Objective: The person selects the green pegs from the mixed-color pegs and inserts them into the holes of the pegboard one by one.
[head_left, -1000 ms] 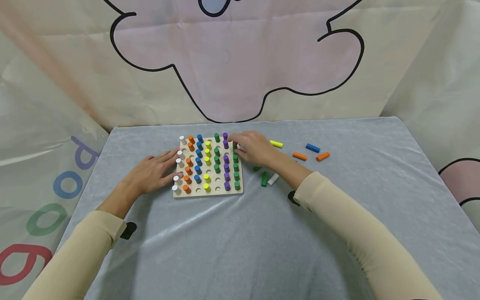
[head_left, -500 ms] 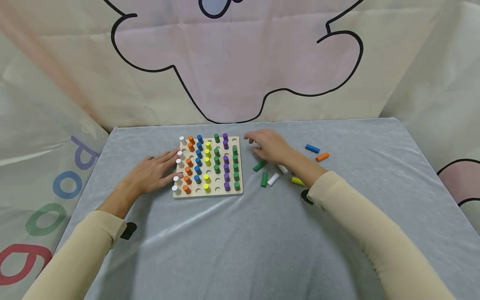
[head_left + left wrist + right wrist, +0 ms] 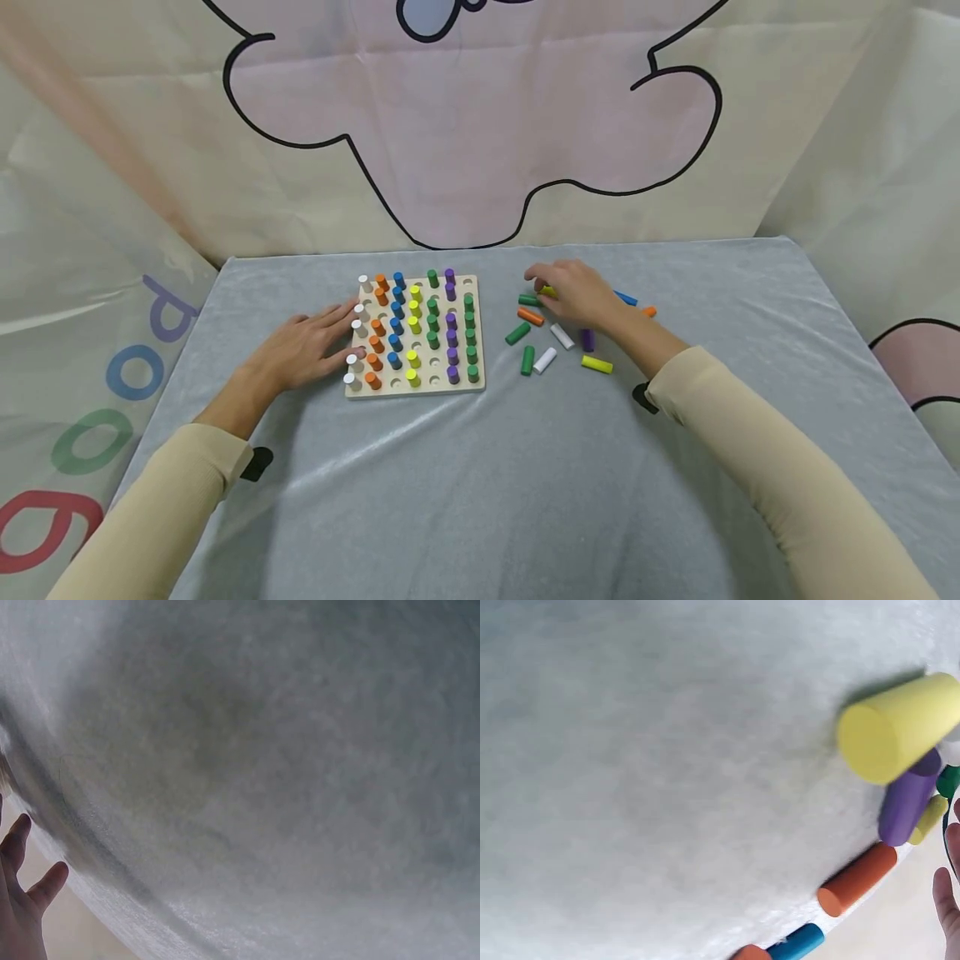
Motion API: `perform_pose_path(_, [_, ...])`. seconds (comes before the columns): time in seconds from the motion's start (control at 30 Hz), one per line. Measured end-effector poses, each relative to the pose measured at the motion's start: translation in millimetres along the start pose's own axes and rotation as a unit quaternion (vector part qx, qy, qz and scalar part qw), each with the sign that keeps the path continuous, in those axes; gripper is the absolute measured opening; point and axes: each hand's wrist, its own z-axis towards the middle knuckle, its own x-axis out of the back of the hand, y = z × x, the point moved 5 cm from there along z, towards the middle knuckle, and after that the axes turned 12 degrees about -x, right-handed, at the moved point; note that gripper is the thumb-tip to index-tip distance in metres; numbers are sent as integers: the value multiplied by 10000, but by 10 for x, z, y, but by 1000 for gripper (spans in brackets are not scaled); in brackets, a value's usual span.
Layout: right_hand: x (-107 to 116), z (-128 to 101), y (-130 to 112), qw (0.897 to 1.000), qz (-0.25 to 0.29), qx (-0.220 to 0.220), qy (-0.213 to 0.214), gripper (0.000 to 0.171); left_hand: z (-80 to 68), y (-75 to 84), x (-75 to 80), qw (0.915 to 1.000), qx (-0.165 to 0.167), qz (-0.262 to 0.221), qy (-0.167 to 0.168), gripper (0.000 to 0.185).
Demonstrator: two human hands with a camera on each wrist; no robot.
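In the head view, a wooden pegboard [image 3: 442, 389] holds columns of white, orange, blue, yellow, green and purple pegs, with some bare holes. My left hand [image 3: 309, 346] lies with extended fingers against the board's left edge, steadying nothing else. My right hand [image 3: 576, 293] hovers over the loose pegs, fingers bent and apart. Beneath its fingertips shows a yellow peg [image 3: 549, 292], and a green peg [image 3: 529, 300] lies just beside them. An orange peg [image 3: 531, 317] is close by. In the right wrist view, thumb and finger stand apart at the right edge; no grasped peg is visible.
Nearer me lie two white pegs, with one white peg [image 3: 545, 360] beside a green peg [image 3: 527, 360]. A yellow peg [image 3: 597, 364] and a purple peg [image 3: 909, 799] lie farther right. A blue peg [image 3: 626, 297] is partly behind my right hand.
My right hand has moved right, from the board's far right corner to the loose pegs. The corner hole there now shows bare. My left hand has stayed in place.
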Motion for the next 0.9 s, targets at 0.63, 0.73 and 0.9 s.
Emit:
perform_pose_path(0.63, [-124,-53,106,9997,-87,-174,-134,39,-2,2,2,10000,12,3,-23,81])
perform_pose_path(0.73, [-136,-49,104,9995,-113,-241,-193,39,-3,2,2,10000,10,5,-12,80])
perform_pose_path(0.9, [-138,-43,98,9990,-100,-317,-294,38,-3,5,8,10000,2,-32,-7,81])
